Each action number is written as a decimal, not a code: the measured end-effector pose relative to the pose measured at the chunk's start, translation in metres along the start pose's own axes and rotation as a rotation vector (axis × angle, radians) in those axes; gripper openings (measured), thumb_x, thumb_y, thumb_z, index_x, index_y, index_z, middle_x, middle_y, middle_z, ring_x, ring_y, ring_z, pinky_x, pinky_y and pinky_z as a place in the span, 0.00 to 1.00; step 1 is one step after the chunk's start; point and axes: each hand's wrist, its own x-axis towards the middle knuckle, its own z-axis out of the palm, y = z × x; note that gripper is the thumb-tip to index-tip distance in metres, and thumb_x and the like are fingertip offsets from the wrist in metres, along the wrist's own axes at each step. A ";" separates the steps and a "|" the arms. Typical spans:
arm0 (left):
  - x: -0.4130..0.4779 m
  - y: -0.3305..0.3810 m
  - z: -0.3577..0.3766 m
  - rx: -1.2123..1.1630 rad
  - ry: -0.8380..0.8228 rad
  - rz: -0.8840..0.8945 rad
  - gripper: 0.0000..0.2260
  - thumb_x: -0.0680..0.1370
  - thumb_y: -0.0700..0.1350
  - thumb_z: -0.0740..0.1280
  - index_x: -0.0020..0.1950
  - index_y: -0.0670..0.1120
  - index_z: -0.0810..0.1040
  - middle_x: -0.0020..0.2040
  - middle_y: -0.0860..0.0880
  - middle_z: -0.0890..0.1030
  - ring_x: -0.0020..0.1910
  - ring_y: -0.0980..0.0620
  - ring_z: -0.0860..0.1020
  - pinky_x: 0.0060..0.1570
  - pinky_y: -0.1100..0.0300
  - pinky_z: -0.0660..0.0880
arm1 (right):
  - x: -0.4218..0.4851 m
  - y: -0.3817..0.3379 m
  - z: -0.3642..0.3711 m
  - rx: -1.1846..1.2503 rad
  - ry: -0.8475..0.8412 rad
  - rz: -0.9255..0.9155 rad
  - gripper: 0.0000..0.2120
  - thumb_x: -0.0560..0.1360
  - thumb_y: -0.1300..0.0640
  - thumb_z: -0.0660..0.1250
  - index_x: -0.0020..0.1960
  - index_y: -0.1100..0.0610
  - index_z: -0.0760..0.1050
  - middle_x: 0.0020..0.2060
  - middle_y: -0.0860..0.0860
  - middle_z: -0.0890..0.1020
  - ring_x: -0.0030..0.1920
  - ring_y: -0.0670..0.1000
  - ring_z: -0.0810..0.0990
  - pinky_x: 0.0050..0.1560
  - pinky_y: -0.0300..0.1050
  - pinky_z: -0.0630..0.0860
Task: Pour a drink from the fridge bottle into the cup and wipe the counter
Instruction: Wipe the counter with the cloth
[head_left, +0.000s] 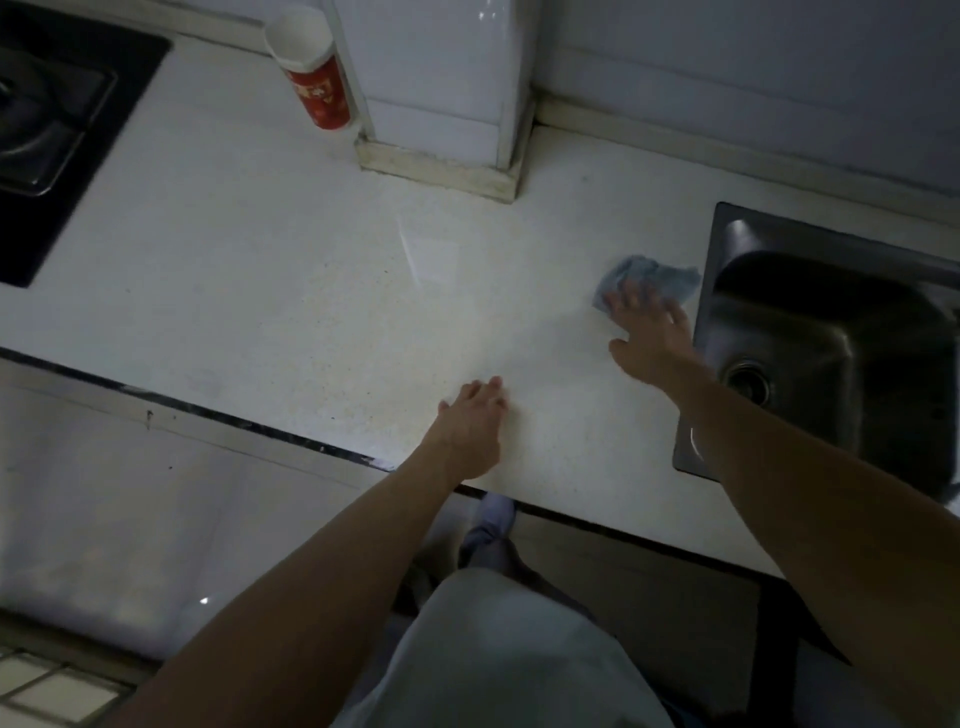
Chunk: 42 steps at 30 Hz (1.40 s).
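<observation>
A blue cloth (649, 278) lies crumpled on the white counter (291, 291), just left of the sink. My right hand (649, 332) presses flat on the cloth's near part, fingers spread over it. Near the counter's front edge, my left hand (475, 421) rests palm down on the bare surface and holds nothing. A red and white paper cup (311, 73) stands at the back of the counter beside a white tiled pillar. No bottle is in view.
A steel sink (831, 332) is set into the counter at the right. A black gas hob (57, 140) fills the far left. The white tiled pillar (441, 88) juts out at the back middle. Below the front edge are cabinet fronts and my legs.
</observation>
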 end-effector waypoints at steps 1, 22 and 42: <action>0.001 -0.001 0.001 -0.004 0.005 -0.003 0.28 0.78 0.36 0.61 0.78 0.43 0.60 0.81 0.50 0.49 0.79 0.46 0.49 0.75 0.39 0.54 | -0.007 0.010 0.002 0.055 -0.023 0.077 0.33 0.77 0.52 0.60 0.79 0.51 0.52 0.78 0.54 0.52 0.78 0.57 0.49 0.75 0.58 0.49; -0.047 0.016 0.052 0.120 -0.050 0.118 0.28 0.77 0.41 0.60 0.77 0.40 0.59 0.79 0.47 0.55 0.78 0.46 0.52 0.73 0.41 0.59 | -0.025 -0.177 0.013 -0.071 0.008 -0.338 0.33 0.77 0.42 0.51 0.79 0.51 0.51 0.79 0.51 0.48 0.79 0.52 0.41 0.76 0.55 0.40; -0.075 -0.063 0.062 0.234 0.255 0.150 0.23 0.73 0.43 0.64 0.68 0.42 0.68 0.70 0.42 0.62 0.66 0.40 0.65 0.63 0.44 0.68 | -0.109 -0.137 0.037 0.373 -0.098 0.498 0.34 0.80 0.41 0.49 0.80 0.55 0.44 0.79 0.55 0.44 0.78 0.60 0.39 0.76 0.60 0.40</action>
